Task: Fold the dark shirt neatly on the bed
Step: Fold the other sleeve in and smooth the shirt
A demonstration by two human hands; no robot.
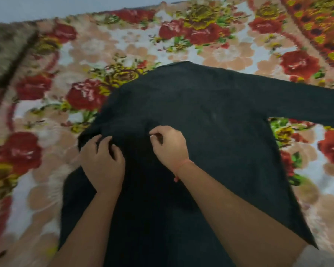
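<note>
Right in close, the left forearm and right forearm reach forward, side by side, over the lower half of the dark shirt. The shirt lies spread flat on the bed, collar end away from the person, with one sleeve stretched straight out from its right shoulder.

The left hand sits at the shirt's left edge, knuckles up, fingers curled down into a bunch of the dark cloth. The right hand is near the shirt's middle, wrist bent, thumb and forefinger pinching a small fold of fabric, the other fingers tucked in. A red thread circles that wrist.

All around the shirt shows the floral blanket, red roses on pale ground. Far off beyond the shirt's left side, a brown cover overlaps the blanket's corner. The view is slightly blurred.
</note>
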